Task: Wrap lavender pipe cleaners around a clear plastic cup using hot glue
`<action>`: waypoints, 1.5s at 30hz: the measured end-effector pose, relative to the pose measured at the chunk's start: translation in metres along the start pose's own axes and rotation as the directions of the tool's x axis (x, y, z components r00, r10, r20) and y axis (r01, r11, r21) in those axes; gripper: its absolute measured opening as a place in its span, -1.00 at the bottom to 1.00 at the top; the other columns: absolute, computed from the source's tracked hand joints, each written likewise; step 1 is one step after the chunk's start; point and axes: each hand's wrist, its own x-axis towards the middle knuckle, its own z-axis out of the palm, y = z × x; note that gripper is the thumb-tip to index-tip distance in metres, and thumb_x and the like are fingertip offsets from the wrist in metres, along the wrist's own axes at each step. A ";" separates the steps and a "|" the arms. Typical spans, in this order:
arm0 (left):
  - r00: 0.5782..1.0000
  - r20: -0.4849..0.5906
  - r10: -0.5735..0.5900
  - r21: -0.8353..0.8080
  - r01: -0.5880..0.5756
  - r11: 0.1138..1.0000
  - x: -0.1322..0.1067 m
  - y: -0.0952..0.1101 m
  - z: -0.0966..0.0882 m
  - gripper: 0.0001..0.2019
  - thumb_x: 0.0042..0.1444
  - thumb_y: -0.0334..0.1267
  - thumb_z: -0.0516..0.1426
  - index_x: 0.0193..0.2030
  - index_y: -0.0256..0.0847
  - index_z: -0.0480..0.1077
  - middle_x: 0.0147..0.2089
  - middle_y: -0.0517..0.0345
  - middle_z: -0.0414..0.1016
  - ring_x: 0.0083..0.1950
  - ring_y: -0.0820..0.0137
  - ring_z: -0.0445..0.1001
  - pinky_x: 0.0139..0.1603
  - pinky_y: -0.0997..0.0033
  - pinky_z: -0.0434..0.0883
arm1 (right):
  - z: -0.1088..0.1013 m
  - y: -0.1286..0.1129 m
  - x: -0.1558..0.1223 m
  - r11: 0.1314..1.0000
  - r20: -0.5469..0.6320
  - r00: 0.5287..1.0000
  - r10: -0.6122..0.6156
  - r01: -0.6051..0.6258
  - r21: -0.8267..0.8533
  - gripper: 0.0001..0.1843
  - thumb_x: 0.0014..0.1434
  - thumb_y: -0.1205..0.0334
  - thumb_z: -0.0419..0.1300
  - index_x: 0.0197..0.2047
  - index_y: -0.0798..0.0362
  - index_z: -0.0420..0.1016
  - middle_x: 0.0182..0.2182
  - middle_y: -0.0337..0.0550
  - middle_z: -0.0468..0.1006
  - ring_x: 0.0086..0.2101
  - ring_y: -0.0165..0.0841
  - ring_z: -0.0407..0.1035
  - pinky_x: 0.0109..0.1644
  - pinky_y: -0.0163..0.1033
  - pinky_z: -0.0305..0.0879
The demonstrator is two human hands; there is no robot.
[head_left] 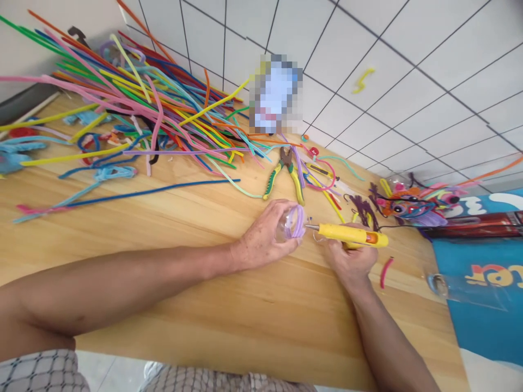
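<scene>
- Closest in, a checked shirt [223, 380], cut off by the near edge, so only strips of the patterned cloth show.
- Left hand [269, 234] is curled around a clear plastic cup [283, 231] near the middle of the table [245, 321]; fingers partly open, just as wide as the cup. A fuzzy purple strip [298, 222] loops around the cup. Can't make out the cup's exact shape, since the hand covers a chunk of it.
- Right hand [351, 258] has a closed grip on a yellow glue gun [347, 234], metal nozzle aimed left at the purple strip. Touching or just beside it? Can't tell. Some of those fingers are hidden behind the gun.
- Right of that, a short, bent red fuzzy piece [385, 272], then a see-through plastic thing [469, 289] that's hard to read, over a glossy blue mat [482, 332] cut off at the right.
- Farther out, pliers [287, 162] with green-and-yellow handles splayed.
- Far left, a messy heap of fuzzy craft stems [163, 114], some cut off.
- At the back, a phone [273, 95] blurred into blocks, against a white tiled wall [408, 32].
</scene>
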 end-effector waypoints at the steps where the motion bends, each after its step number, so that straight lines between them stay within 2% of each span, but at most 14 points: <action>1: 1.000 -0.001 -0.002 0.000 0.002 1.000 0.000 0.000 0.000 -0.38 0.27 -0.30 0.32 0.41 -0.14 0.24 0.35 -0.17 0.47 0.42 0.07 0.49 0.48 -0.08 0.50 | 0.000 -0.002 0.001 0.999 -0.016 0.999 0.033 -0.032 0.011 -0.90 0.11 0.22 0.40 -0.27 -0.02 0.60 -0.33 -0.18 0.68 -0.36 -0.24 0.56 -0.21 -0.10 0.55; 7: 0.999 0.002 -0.043 -0.015 0.043 0.999 0.000 -0.002 0.002 -0.38 0.25 -0.24 0.35 0.40 -0.11 0.26 0.35 -0.14 0.48 0.41 0.08 0.51 0.46 -0.08 0.53 | 0.003 -0.009 0.005 0.985 -0.006 0.987 0.159 -0.158 0.066 -0.89 0.09 0.18 0.36 -0.30 -0.02 0.56 -0.38 -0.19 0.64 -0.40 -0.27 0.51 -0.26 -0.14 0.55; 11: 0.996 0.007 -0.088 -0.026 0.088 0.996 -0.001 -0.002 0.002 -0.38 0.27 -0.22 0.34 0.40 -0.15 0.27 0.37 -0.18 0.47 0.41 0.07 0.51 0.46 -0.08 0.53 | 0.005 -0.007 0.002 0.987 0.007 0.988 0.152 -0.152 0.043 -0.90 0.07 0.19 0.35 -0.30 -0.04 0.58 -0.40 -0.21 0.65 -0.41 -0.27 0.50 -0.28 -0.15 0.51; 15: 0.991 0.016 -0.132 -0.029 0.133 0.991 -0.001 -0.002 0.001 -0.38 0.28 -0.19 0.34 0.41 -0.17 0.26 0.38 -0.20 0.46 0.40 0.09 0.53 0.45 -0.04 0.54 | 0.008 -0.006 -0.001 0.988 0.027 0.988 0.150 -0.151 0.025 -0.88 0.07 0.16 0.32 -0.29 -0.04 0.61 -0.35 -0.18 0.70 -0.37 -0.23 0.56 -0.22 -0.12 0.52; 21: 0.995 0.009 -0.097 -0.043 0.098 0.994 0.000 -0.004 0.002 -0.40 0.29 -0.17 0.34 0.39 -0.20 0.28 0.35 -0.20 0.47 0.39 0.10 0.52 0.44 -0.03 0.55 | 0.010 -0.004 -0.003 0.982 0.003 0.982 0.189 -0.189 0.018 -0.81 0.06 0.09 0.33 -0.27 -0.01 0.62 -0.37 -0.18 0.69 -0.38 -0.20 0.57 -0.21 -0.09 0.52; 27: 0.994 0.000 -0.107 -0.070 0.107 0.992 0.001 -0.006 0.004 -0.38 0.27 -0.16 0.35 0.39 -0.19 0.28 0.34 -0.18 0.46 0.36 0.12 0.54 0.44 -0.03 0.56 | 0.010 -0.001 -0.003 0.978 0.013 0.978 0.209 -0.209 0.016 -0.79 0.10 0.02 0.35 -0.34 -0.01 0.60 -0.46 -0.21 0.64 -0.43 -0.19 0.55 -0.24 -0.08 0.50; 32: 0.994 0.018 -0.104 -0.062 0.105 0.993 0.001 -0.006 0.002 -0.37 0.25 -0.14 0.37 0.39 -0.14 0.29 0.34 -0.15 0.45 0.35 0.13 0.53 0.43 -0.02 0.56 | 0.010 0.001 -0.001 0.969 0.003 0.969 0.246 -0.246 -0.001 -0.71 0.09 0.01 0.36 -0.53 -0.02 0.49 -0.61 -0.26 0.52 -0.55 -0.28 0.42 -0.37 -0.16 0.41; 37: 0.994 0.028 -0.101 -0.068 0.103 0.992 0.001 -0.006 0.002 -0.36 0.25 -0.15 0.37 0.40 -0.14 0.28 0.34 -0.16 0.45 0.35 0.12 0.54 0.40 -0.02 0.58 | 0.008 -0.001 0.001 0.971 0.003 0.971 0.240 -0.240 -0.010 -0.73 0.04 -0.02 0.35 -0.51 -0.04 0.52 -0.60 -0.25 0.56 -0.51 -0.23 0.48 -0.31 -0.12 0.44; 41: 0.995 0.010 -0.104 -0.069 0.104 0.992 0.001 -0.007 0.004 -0.38 0.25 -0.16 0.36 0.39 -0.17 0.30 0.34 -0.17 0.46 0.35 0.13 0.55 0.40 0.01 0.59 | 0.009 -0.001 0.003 0.965 -0.011 0.965 0.262 -0.263 -0.018 -0.72 0.01 0.01 0.35 -0.57 -0.04 0.47 -0.65 -0.26 0.50 -0.55 -0.26 0.41 -0.37 -0.14 0.38; 45: 0.994 -0.004 -0.113 -0.080 0.112 0.990 0.001 -0.008 0.005 -0.38 0.24 -0.15 0.37 0.38 -0.18 0.31 0.33 -0.18 0.47 0.34 0.12 0.57 0.39 -0.01 0.60 | 0.011 -0.002 0.004 0.955 -0.011 0.955 0.297 -0.296 0.031 -0.69 0.06 -0.01 0.36 -0.54 -0.03 0.45 -0.63 -0.25 0.50 -0.56 -0.29 0.40 -0.41 -0.17 0.38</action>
